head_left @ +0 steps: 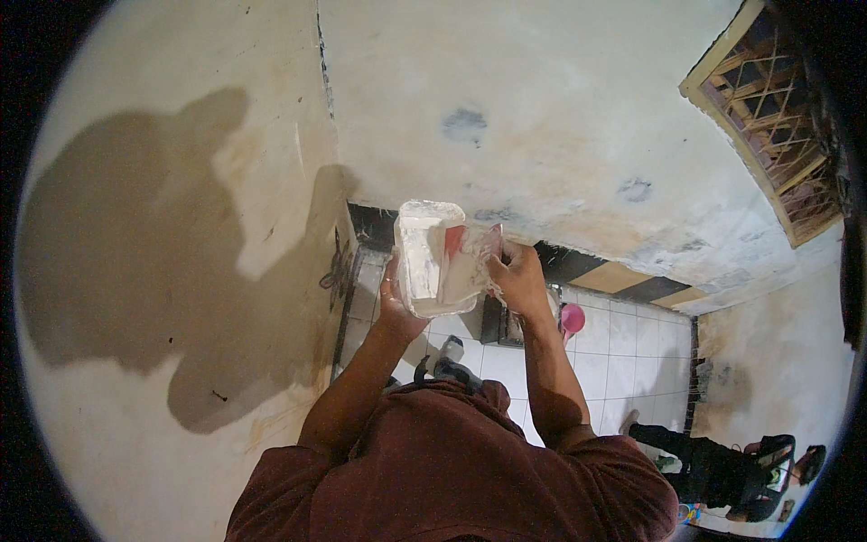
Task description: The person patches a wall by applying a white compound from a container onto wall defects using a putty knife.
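Observation:
My left hand (397, 303) is closed around the left side and underside of a white rectangular plastic tub (405, 271), its walls smeared with pale putty. In my right hand (521, 280) is a flat putty spreader (467, 262), reddish where it shows and thickly coated with wet putty. The spreader's left edge reaches over the right part of the tub; whether it touches the inside I cannot tell. Some putty clings to my right fingers. Both hands are at chest height, in front of a pale wall (542, 117) with grey, patchy spots.
Below are white floor tiles (591, 370), a dark-edged box-like object (506, 325) and a pink dipper (572, 318). A black and tan tile band (623, 280) runs along the wall's foot. A lattice opening (768, 117) is at upper right. Another person (731, 470) is at lower right.

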`<state>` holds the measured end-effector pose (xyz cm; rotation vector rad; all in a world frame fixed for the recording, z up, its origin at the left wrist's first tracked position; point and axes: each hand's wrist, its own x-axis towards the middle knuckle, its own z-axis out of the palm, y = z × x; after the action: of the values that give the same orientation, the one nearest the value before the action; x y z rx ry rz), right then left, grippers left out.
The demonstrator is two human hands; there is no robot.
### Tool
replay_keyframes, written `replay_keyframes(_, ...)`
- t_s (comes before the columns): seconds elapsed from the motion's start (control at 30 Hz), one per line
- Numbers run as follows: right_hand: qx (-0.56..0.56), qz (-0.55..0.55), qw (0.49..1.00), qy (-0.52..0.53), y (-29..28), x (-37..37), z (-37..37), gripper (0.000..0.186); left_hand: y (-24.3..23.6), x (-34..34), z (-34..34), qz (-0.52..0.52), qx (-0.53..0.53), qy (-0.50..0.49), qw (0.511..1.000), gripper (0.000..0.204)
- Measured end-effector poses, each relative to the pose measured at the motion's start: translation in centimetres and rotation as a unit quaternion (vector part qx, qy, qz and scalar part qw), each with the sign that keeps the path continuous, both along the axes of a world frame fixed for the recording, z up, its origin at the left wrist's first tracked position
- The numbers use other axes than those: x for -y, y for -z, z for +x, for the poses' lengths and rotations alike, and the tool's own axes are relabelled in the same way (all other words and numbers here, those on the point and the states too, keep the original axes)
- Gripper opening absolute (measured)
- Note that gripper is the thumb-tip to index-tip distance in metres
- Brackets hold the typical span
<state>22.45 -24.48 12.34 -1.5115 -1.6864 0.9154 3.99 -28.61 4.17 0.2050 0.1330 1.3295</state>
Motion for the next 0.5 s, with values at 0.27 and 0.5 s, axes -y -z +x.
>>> replay_keyframes(0.27,0.004,0.027,0.998,-0.051,0.1,2.4,-2.0,0.021,2.5,2.4,-2.5,0.038,0.051,0.023,0.998,0.058)
replay_keyframes(0.5,0.035,-0.004,0.995,-0.093,1.0,3.0,-2.7,0.029,2.8,3.1,-3.0,-0.036,-0.046,0.02,0.998,0.069)
